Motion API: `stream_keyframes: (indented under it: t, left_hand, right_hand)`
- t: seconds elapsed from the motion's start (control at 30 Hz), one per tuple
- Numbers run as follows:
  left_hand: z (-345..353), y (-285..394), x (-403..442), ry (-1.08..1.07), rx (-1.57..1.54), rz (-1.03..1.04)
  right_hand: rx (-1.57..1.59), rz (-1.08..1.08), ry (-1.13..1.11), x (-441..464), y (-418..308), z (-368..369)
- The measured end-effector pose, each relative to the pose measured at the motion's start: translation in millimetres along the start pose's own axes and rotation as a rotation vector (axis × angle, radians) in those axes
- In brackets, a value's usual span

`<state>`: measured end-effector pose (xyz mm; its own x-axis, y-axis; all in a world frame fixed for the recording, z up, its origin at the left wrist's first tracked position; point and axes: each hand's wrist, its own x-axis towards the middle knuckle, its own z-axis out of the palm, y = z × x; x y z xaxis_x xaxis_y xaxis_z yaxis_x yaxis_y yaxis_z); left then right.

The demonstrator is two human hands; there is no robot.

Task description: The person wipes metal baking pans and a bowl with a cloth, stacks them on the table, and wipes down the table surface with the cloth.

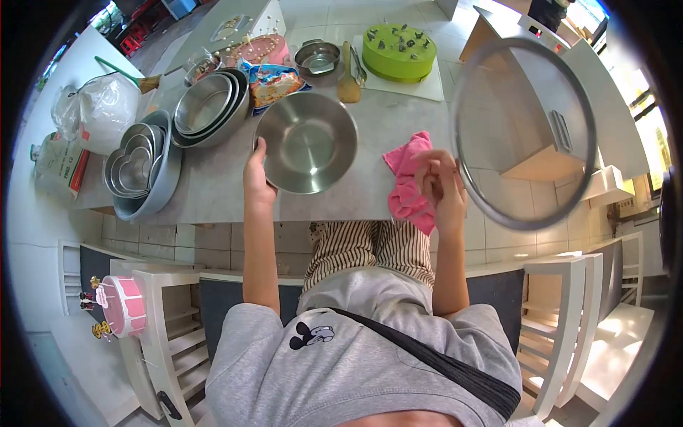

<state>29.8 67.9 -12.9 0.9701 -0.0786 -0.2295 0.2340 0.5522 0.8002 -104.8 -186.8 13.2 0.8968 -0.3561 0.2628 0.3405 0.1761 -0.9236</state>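
Observation:
My left hand [260,174] grips the left rim of a shiny steel mixing bowl [309,146], its inside turned up toward me. My right hand [440,181] has its fingers curled, and the rim of a large round sieve [592,153] runs along its outer side. This sieve stands tilted off the table at the right; its see-through, greyish middle lets the furniture behind show. Just behind and left of my right fingers lies a crumpled pink cloth [404,196], reaching over the table's front edge. Part of the right fingers' contact is hidden.
Nested pans [203,107] and heart-shaped tins [135,167] in a grey tub [173,174] crowd the table's left. A snack packet [274,85], small steel pan [316,57], wooden spatula [347,85] and green cake [398,53] line the back. White chairs [562,285] flank me.

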Motion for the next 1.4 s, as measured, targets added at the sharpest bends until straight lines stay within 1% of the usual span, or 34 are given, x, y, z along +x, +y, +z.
stream_keyframes:
  t: [0.07,0.1,0.13,0.2,0.23,0.27,0.3,0.33,0.37,0.4,0.43,0.47,0.53,0.6,0.67,0.73,0.77,0.8,0.83,0.87,0.93,0.97,1.0,1.07,1.1,1.13,1.2,1.23,1.3,1.33,1.37,1.4]
  left_hand:
    - [-20,-1,9,0.059,-0.004,0.001]
    - [-29,-3,13,0.111,-0.002,-0.007]
    - [-37,-5,17,0.126,-0.003,-0.003]
    - [-47,-9,21,0.193,-0.05,0.013]
    - [-50,-9,21,0.21,-0.09,-0.042]
    - [-54,-10,17,0.22,-0.091,-0.033]
    - [-58,-11,13,0.151,-0.078,-0.02]
    - [-63,-11,12,0.081,-0.064,-0.005]
    - [-74,-14,18,0.075,-0.052,-0.029]
    - [-80,-15,18,0.083,-0.054,-0.019]
    - [-85,-17,17,0.077,-0.068,-0.008]
    - [-88,-16,16,0.071,-0.083,0.002]
    - [-92,-12,17,0.115,-0.083,0.011]
    - [-93,-2,13,0.213,-0.119,-0.038]
    - [-106,4,13,0.264,-0.129,-0.036]
    - [-127,10,15,0.315,-0.14,-0.031]
    - [-131,17,10,0.307,-0.181,0.01]
    - [-134,22,6,0.298,-0.222,0.053]
    - [-135,26,-1,0.354,-0.21,0.069]
    - [-138,29,-6,0.359,-0.212,0.079]
    - [-146,37,-12,0.39,-0.212,0.06]
    - [-154,37,-12,0.334,-0.227,0.083]
    - [-159,36,-10,0.34,-0.229,0.09]
    - [-164,32,-8,0.406,-0.207,0.117]
    - [-165,32,-8,0.405,-0.205,0.124]
    - [-165,33,-9,0.414,-0.211,0.126]
    - [-165,34,-12,0.401,-0.269,0.092]
    - [-164,34,-15,0.42,-0.251,0.087]
    - [-169,37,-18,0.433,-0.279,0.088]
    - [-172,39,-21,0.432,-0.297,0.093]
    - [-173,43,-26,0.416,-0.294,0.136]
    - [-176,47,-30,0.423,-0.295,0.137]
  right_hand:
    - [0.174,0.141,-0.366,-1,-3,2]
    - [0.265,0.319,-0.468,-1,-7,14]
    - [0.27,0.328,-0.479,-1,-1,26]
    - [0.796,0.756,-0.829,2,22,51]
    - [0.801,0.764,-0.84,4,36,61]
    - [0.897,0.94,-0.879,6,52,71]
    - [0.99,1.118,-0.914,7,66,80]
    - [0.99,1.123,-0.928,6,77,87]
    - [1.035,1.188,-0.925,6,85,94]
    - [1.077,1.254,-0.919,5,94,99]
    - [1.157,1.257,-0.958,4,108,102]
    - [1.153,1.265,-0.969,5,115,106]
    - [1.226,1.348,-0.906,6,128,111]
    - [1.188,1.356,-0.899,11,128,116]
    - [1.153,1.362,-0.891,12,120,121]
    - [0.761,1.293,-0.637,10,101,126]
    - [0.758,1.296,-0.646,8,102,124]
    - [0.686,1.243,-0.666,6,104,120]
    - [0.615,1.187,-0.686,4,105,115]
    - [0.613,1.188,-0.699,2,103,111]
    - [0.389,1.059,-0.822,-2,94,104]
    - [0.288,1.043,-0.823,-4,84,102]
    - [0.288,1.045,-0.832,-6,85,99]
    - [0.228,0.963,-0.864,-11,86,93]
    - [0.24,0.959,-0.82,-13,79,92]
    - [0.236,0.966,-0.827,-14,78,91]
    - [0.24,0.969,-0.763,-17,78,87]
    - [0.233,0.982,-0.769,-17,77,88]
    - [0.192,0.92,-0.803,-15,74,94]
    - [0.189,0.929,-0.808,-14,72,99]
    - [0.146,0.911,-0.819,-12,71,106]
    - [0.106,0.891,-0.829,-11,72,113]
